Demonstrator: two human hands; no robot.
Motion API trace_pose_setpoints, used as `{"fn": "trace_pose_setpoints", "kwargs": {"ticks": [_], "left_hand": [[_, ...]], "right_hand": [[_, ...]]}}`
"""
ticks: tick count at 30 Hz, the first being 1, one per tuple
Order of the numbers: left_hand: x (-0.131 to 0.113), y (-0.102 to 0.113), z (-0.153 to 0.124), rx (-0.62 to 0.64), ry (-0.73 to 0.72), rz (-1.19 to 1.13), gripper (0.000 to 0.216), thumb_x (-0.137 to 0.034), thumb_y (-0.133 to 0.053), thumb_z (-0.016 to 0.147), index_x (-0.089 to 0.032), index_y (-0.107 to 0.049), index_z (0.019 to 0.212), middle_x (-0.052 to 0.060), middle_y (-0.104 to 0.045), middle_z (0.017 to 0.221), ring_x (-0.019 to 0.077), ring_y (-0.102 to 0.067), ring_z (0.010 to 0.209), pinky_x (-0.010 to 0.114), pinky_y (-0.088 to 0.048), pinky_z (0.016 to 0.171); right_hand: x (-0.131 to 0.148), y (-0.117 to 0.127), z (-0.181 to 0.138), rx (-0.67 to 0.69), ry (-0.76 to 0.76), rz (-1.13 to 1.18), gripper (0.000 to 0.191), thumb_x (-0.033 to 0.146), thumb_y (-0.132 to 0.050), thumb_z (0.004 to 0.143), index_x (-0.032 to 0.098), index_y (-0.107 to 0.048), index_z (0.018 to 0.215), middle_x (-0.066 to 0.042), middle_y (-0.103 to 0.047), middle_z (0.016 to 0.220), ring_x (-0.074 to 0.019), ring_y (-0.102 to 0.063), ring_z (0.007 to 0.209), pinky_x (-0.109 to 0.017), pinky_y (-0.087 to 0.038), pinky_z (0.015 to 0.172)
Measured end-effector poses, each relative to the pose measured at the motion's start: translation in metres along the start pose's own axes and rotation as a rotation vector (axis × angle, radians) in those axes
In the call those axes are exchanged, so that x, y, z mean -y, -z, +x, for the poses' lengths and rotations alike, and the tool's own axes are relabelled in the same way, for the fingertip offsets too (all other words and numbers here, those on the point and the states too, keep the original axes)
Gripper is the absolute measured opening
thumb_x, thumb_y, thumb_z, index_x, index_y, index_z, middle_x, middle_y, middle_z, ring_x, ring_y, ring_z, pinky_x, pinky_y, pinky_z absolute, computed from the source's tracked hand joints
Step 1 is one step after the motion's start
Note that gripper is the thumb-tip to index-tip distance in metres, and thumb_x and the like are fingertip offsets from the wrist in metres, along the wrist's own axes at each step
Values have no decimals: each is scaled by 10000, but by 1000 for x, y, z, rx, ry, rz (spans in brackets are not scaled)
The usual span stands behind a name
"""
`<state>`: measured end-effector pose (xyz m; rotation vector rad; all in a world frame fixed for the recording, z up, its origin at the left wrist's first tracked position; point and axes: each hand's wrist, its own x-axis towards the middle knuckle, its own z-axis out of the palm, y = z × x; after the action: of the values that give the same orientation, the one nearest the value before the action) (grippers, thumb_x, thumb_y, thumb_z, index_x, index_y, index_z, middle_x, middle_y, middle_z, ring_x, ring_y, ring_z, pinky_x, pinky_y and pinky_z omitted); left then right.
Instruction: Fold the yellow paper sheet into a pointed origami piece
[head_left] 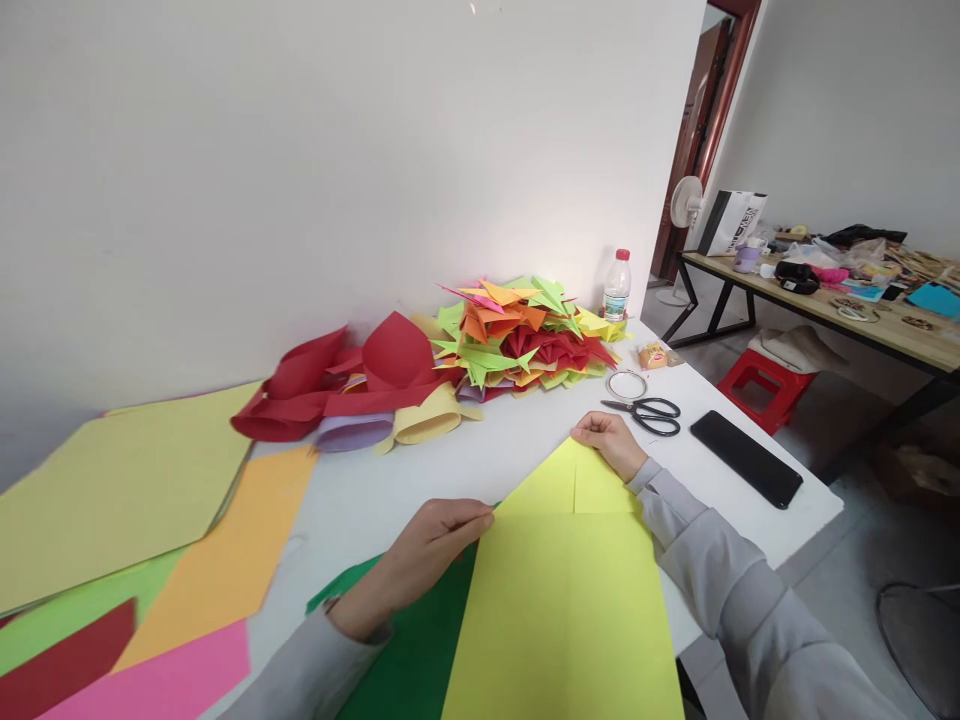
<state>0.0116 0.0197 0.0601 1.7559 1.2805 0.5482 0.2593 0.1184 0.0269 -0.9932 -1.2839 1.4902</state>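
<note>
A yellow sheet [566,600], its upper corners folded in to a peak, is held over the white table [360,490], partly covering a green sheet [427,630]; its peak is pinched by the right hand [611,443], and its left edge by the left hand [421,558]. To the right, scissors [645,407] and a black phone [746,458] are laid, while folded paper shapes [517,340] are heaped farther back and coloured sheets [127,490] are spread at the left.
</note>
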Motion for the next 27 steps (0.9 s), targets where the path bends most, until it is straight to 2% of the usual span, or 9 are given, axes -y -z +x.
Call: {"fn": "trace_pose_setpoints", "kwargs": {"ticks": [3,7,11,13,15,16,18,21,27], "left_hand": [[1,0,-4,3,16,14,425,-532,-429,805,-214,-338,538,-35,-299,575,127,-333,543,258,-329,516],[4,12,-7,46,56,-14,361,-478,-450,772,-188,-580,600,2,-529,608,155,-466,576,265,-382,548],[2,27,0,-119,30,39,376,-435,-432,778,-183,-710,746,14,-579,537,177,-527,568,270,-387,554],[-7,26,10,-173,1,41,403,-465,-433,806,-184,-721,823,44,-670,687,183,-558,627,270,-402,570],[-19,15,24,-134,-30,45,380,-481,-495,777,-177,-717,830,66,-714,847,197,-580,713,276,-426,621],[-25,7,32,-112,-56,51,368,-476,-503,778,-177,-712,831,62,-714,847,199,-574,730,277,-426,637],[-35,-10,45,-67,-81,73,341,-460,-499,779,-173,-677,732,31,-667,715,175,-516,663,271,-388,604],[-41,-28,58,-86,-75,37,329,-443,-463,766,-176,-570,606,-16,-508,569,136,-400,578,257,-311,539],[-34,-34,61,-89,-33,-24,330,-450,-411,756,-199,-389,543,-44,-301,547,115,-298,556,253,-255,514]], "right_hand": [[0,0,-1,7,-10,17,384,446,-835,512,178,-577,606,53,-552,536,-83,-425,489,-228,-316,509],[0,-1,-1,26,-20,36,385,452,-830,520,177,-578,616,51,-555,535,-84,-435,481,-229,-324,505],[1,-2,-4,64,-27,32,390,466,-831,529,177,-587,622,49,-562,534,-85,-442,478,-230,-335,502],[1,-6,-7,110,-38,12,397,471,-840,523,170,-601,623,43,-573,536,-86,-451,479,-231,-349,505],[2,-12,-11,160,-48,-15,412,488,-843,523,165,-612,632,40,-581,541,-87,-459,481,-232,-359,506],[2,-14,-13,183,-50,-28,421,500,-841,526,165,-614,640,42,-582,544,-88,-462,484,-232,-363,508],[3,-18,-16,215,-46,-53,439,539,-822,550,167,-612,654,45,-577,547,-88,-462,489,-233,-370,513],[4,-18,-17,233,-26,-91,466,596,-777,596,170,-603,664,47,-565,554,-88,-457,500,-234,-374,522],[1,-19,-15,215,53,-193,451,589,-769,608,172,-602,642,50,-529,548,-89,-404,525,-228,-317,512]]}}
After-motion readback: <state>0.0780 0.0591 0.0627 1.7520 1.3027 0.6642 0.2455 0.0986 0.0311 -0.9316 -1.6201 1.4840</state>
